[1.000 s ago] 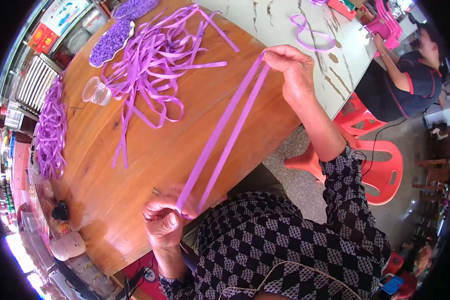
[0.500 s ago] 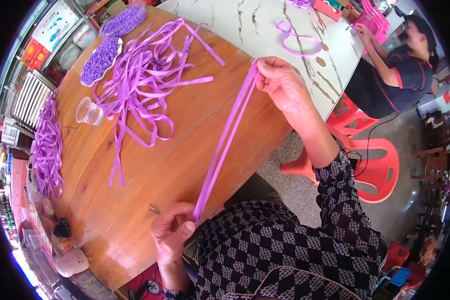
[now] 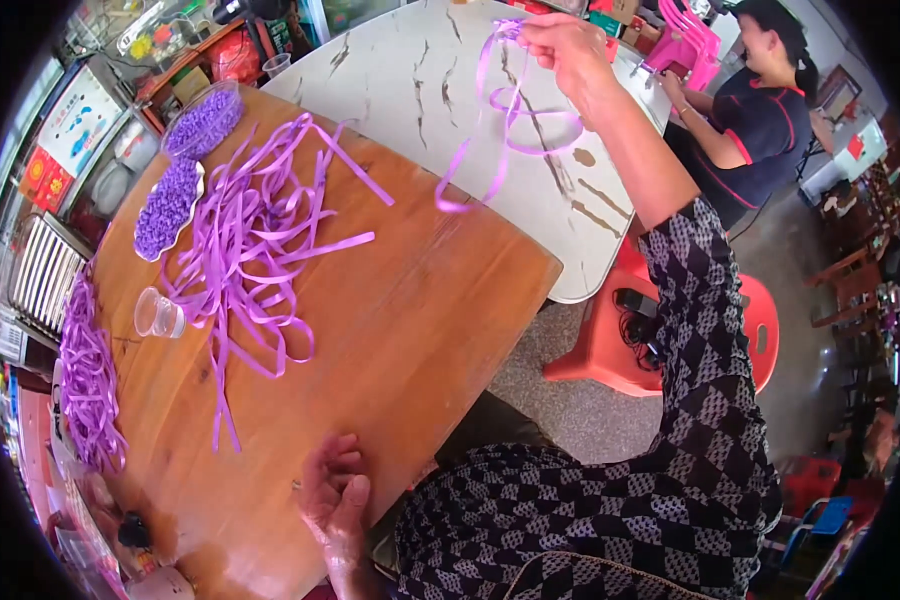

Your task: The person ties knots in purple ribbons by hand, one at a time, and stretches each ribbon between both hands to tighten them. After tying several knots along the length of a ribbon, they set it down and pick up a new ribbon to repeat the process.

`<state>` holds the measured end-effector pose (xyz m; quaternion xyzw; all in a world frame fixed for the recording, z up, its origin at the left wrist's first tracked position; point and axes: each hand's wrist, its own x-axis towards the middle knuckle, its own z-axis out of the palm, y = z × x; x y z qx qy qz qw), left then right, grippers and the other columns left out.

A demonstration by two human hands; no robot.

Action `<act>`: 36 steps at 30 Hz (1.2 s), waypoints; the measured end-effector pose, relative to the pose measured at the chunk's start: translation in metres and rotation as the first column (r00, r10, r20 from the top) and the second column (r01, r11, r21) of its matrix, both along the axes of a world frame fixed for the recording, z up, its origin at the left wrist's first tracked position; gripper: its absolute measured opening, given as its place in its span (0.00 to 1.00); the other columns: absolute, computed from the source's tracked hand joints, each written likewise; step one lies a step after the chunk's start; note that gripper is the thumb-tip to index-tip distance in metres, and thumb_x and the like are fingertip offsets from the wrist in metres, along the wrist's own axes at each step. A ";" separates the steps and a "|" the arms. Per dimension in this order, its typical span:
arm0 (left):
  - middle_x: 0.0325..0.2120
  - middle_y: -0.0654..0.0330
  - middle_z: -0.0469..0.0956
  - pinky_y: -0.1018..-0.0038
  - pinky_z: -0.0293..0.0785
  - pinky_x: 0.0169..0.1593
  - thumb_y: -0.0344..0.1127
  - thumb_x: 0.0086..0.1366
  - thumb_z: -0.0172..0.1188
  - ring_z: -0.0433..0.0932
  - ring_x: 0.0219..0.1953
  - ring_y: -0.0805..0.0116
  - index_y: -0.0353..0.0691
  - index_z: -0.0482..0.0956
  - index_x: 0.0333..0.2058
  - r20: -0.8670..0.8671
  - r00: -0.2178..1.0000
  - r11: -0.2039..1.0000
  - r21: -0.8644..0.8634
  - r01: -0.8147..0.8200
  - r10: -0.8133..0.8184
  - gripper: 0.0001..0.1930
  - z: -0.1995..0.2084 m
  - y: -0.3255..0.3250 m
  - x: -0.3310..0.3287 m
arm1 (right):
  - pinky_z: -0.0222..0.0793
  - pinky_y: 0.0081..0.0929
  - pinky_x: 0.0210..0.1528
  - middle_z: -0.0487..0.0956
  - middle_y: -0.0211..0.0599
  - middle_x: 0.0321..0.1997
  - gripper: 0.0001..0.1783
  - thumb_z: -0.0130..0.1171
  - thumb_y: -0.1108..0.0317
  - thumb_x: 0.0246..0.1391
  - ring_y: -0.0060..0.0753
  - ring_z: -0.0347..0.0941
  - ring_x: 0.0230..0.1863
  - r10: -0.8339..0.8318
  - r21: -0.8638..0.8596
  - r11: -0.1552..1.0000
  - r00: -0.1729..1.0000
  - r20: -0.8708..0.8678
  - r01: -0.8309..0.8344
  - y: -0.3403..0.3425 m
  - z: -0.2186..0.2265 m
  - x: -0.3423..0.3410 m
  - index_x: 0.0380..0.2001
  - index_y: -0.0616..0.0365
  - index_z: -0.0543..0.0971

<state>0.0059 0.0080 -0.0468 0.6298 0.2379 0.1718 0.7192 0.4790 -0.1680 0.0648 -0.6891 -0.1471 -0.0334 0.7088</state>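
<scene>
My right hand (image 3: 573, 68) reaches over the white marbled table, its fingers pinched on a purple ribbon (image 3: 458, 190) that hangs down in a loop. Behind it another curled ribbon (image 3: 555, 147) lies on the white top. A small purple clump shows right beside the fingertips; I cannot tell whether they touch it. Low over the near edge of the wooden table (image 3: 390, 340), my left hand (image 3: 336, 495) is half curled with its fingers loosely apart, nothing visible in it. A tangled heap of purple ribbons (image 3: 255, 230) lies farther off on the wood.
A clear plastic cup (image 3: 158, 313) stands beside the heap. Purple beads fill a scalloped dish (image 3: 167, 210) and a clear tray (image 3: 205, 122). More ribbons (image 3: 88, 380) pile along the left edge. A red plastic stool (image 3: 600, 350) holds a black cable. Another person (image 3: 745, 110) sits at the far right.
The ribbon stretched between both hands has left my left hand. My right hand has moved far forward with it, over the white table. My left hand stays low, fingers loosened.
</scene>
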 end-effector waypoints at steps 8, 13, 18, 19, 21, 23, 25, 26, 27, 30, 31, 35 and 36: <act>0.45 0.55 0.71 0.81 0.66 0.41 0.34 0.53 0.62 0.68 0.41 0.72 0.32 0.65 0.52 -0.045 0.999 0.999 0.042 0.010 -0.008 0.28 0.000 0.005 0.003 | 0.69 0.26 0.29 0.79 0.41 0.29 0.11 0.53 0.74 0.43 0.31 0.74 0.26 0.223 -0.424 0.409 0.362 0.905 0.808 0.009 -0.047 0.083 0.33 0.60 0.78; 0.43 0.57 0.73 0.77 0.66 0.46 0.33 0.52 0.60 0.69 0.43 0.72 0.33 0.68 0.50 -0.108 0.994 0.999 0.036 0.038 -0.034 0.25 0.006 0.009 0.003 | 0.71 0.31 0.33 0.79 0.43 0.33 0.16 0.57 0.74 0.40 0.37 0.75 0.27 0.391 -0.643 0.765 0.794 0.465 0.000 0.071 -0.076 -0.046 0.38 0.58 0.79; 0.43 0.57 0.73 0.76 0.67 0.47 0.37 0.55 0.61 0.69 0.43 0.73 0.33 0.68 0.49 -0.132 0.986 0.994 0.018 0.106 -0.103 0.25 0.008 0.011 0.003 | 0.65 0.41 0.35 0.72 0.39 0.25 0.05 0.60 0.74 0.38 0.45 0.68 0.34 0.761 -0.886 0.463 0.506 0.406 0.015 0.119 -0.083 -0.146 0.23 0.60 0.76; 0.42 0.58 0.73 0.76 0.67 0.46 0.37 0.56 0.61 0.70 0.42 0.73 0.33 0.69 0.49 -0.108 0.988 0.994 0.014 0.112 -0.110 0.23 0.006 0.010 0.003 | 0.64 0.41 0.34 0.72 0.39 0.24 0.04 0.58 0.75 0.38 0.46 0.68 0.34 0.729 -0.849 0.525 0.485 0.483 0.056 0.124 -0.096 -0.147 0.21 0.60 0.74; 0.41 0.58 0.74 0.76 0.67 0.46 0.37 0.57 0.61 0.70 0.41 0.73 0.33 0.70 0.48 -0.081 0.990 0.993 0.012 0.116 -0.115 0.22 0.006 0.008 0.003 | 0.63 0.42 0.34 0.72 0.40 0.24 0.03 0.56 0.77 0.38 0.47 0.68 0.34 0.692 -0.805 0.585 0.458 0.559 0.098 0.126 -0.114 -0.149 0.19 0.60 0.72; 0.40 0.58 0.75 0.75 0.68 0.46 0.35 0.57 0.60 0.71 0.40 0.72 0.31 0.71 0.45 -0.099 0.989 0.993 -0.022 0.112 -0.114 0.19 0.007 0.006 0.004 | 0.63 0.43 0.32 0.72 0.40 0.24 0.04 0.53 0.79 0.37 0.48 0.69 0.32 0.607 -0.740 0.656 0.479 0.634 0.147 0.116 -0.118 -0.150 0.19 0.58 0.71; 0.40 0.57 0.75 0.73 0.68 0.46 0.34 0.56 0.60 0.72 0.40 0.69 0.31 0.71 0.45 -0.155 0.984 0.954 0.273 0.123 -0.083 0.19 0.016 0.012 -0.003 | 0.63 0.44 0.30 0.72 0.40 0.24 0.06 0.51 0.80 0.36 0.49 0.69 0.29 0.781 -0.920 0.385 0.556 0.286 -0.068 0.112 -0.093 -0.187 0.21 0.57 0.71; 0.39 0.56 0.75 0.72 0.68 0.45 0.33 0.55 0.61 0.72 0.40 0.66 0.31 0.71 0.45 -0.207 0.977 0.829 0.535 0.163 -0.058 0.20 0.022 0.013 -0.004 | 0.64 0.43 0.29 0.72 0.40 0.24 0.06 0.52 0.78 0.37 0.49 0.69 0.28 0.837 -0.872 0.408 0.493 0.239 -0.271 0.103 -0.093 -0.206 0.23 0.57 0.71; 0.39 0.56 0.75 0.72 0.68 0.45 0.33 0.55 0.61 0.72 0.40 0.66 0.31 0.71 0.45 -0.209 0.976 0.832 0.531 0.159 -0.053 0.20 0.030 0.012 0.000 | 0.64 0.43 0.30 0.71 0.41 0.24 0.07 0.53 0.76 0.38 0.50 0.69 0.29 0.870 -0.821 0.424 0.424 0.251 -0.382 0.092 -0.098 -0.227 0.26 0.58 0.71; 0.40 0.51 0.75 0.68 0.68 0.45 0.34 0.51 0.64 0.73 0.42 0.58 0.31 0.71 0.45 0.068 0.989 0.532 0.846 0.013 -0.131 0.23 0.053 0.005 0.034 | 0.64 0.43 0.30 0.71 0.40 0.24 0.09 0.55 0.75 0.39 0.50 0.69 0.29 0.899 -0.775 0.426 0.316 0.304 -0.467 0.069 -0.090 -0.277 0.28 0.59 0.72; 0.39 0.51 0.74 0.67 0.69 0.43 0.33 0.50 0.65 0.73 0.41 0.56 0.31 0.71 0.45 0.100 0.967 0.507 0.861 0.033 -0.233 0.23 0.059 0.003 0.047 | 0.64 0.42 0.30 0.71 0.40 0.24 0.09 0.57 0.75 0.39 0.49 0.69 0.29 0.895 -0.753 0.444 0.277 0.349 -0.486 0.064 -0.088 -0.284 0.29 0.59 0.72; 0.32 0.52 0.75 0.65 0.70 0.37 0.35 0.46 0.67 0.74 0.35 0.55 0.32 0.72 0.43 0.066 0.920 0.570 0.801 0.181 -0.386 0.25 0.053 0.005 0.060 | 0.64 0.39 0.29 0.70 0.37 0.23 0.10 0.60 0.75 0.38 0.45 0.69 0.27 0.881 -0.610 0.469 0.288 0.376 -0.638 0.049 -0.077 -0.299 0.27 0.58 0.71; 0.32 0.52 0.75 0.65 0.70 0.37 0.35 0.46 0.67 0.74 0.35 0.55 0.32 0.72 0.43 0.063 0.924 0.566 0.805 0.176 -0.377 0.25 0.055 0.005 0.052 | 0.64 0.39 0.29 0.70 0.37 0.23 0.10 0.60 0.75 0.38 0.45 0.69 0.27 0.881 -0.606 0.467 0.279 0.382 -0.644 0.043 -0.068 -0.299 0.27 0.58 0.71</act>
